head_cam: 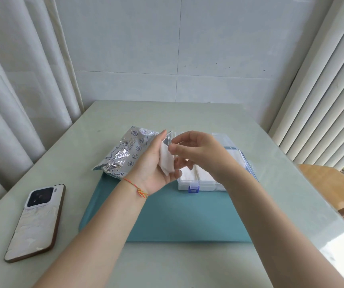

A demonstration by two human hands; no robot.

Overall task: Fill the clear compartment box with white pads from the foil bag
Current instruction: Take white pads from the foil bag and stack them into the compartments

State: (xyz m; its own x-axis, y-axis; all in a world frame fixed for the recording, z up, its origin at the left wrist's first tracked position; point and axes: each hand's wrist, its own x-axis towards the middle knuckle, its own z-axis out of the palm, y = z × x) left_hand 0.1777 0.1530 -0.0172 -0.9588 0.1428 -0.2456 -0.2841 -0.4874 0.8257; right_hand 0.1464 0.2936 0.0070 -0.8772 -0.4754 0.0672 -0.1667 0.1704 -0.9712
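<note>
Two bare hands meet above the middle of the table (187, 113), forearms reaching in from the lower edge. The left hand (156, 163) is turned palm-inward with its fingers upright, and a small stack of white pads (167, 161) rests against the palm, clasped between thumb and fingers. An orange string bracelet (137, 189) circles that wrist. The right hand (198, 150) comes in from the right with fingers curled, and its fingertips (172, 148) pinch at the upper edge of the pads; whether it has one pad free of the stack cannot be told.

Behind the left hand lies the foil bag (123, 154), crumpled, silver with blue printing, its near end on the teal mat (177, 215) and the rest on the table. The clear compartment box (204, 181) sits on the mat just beside the bag, to its right, lid open and tipped back. White pads already lie in its near compartments, and a blue latch (194, 188) shows on the front wall. The right hand and wrist cover most of the box's middle.

A phone (36, 221) lies face down on the table, well apart to the left.
</note>
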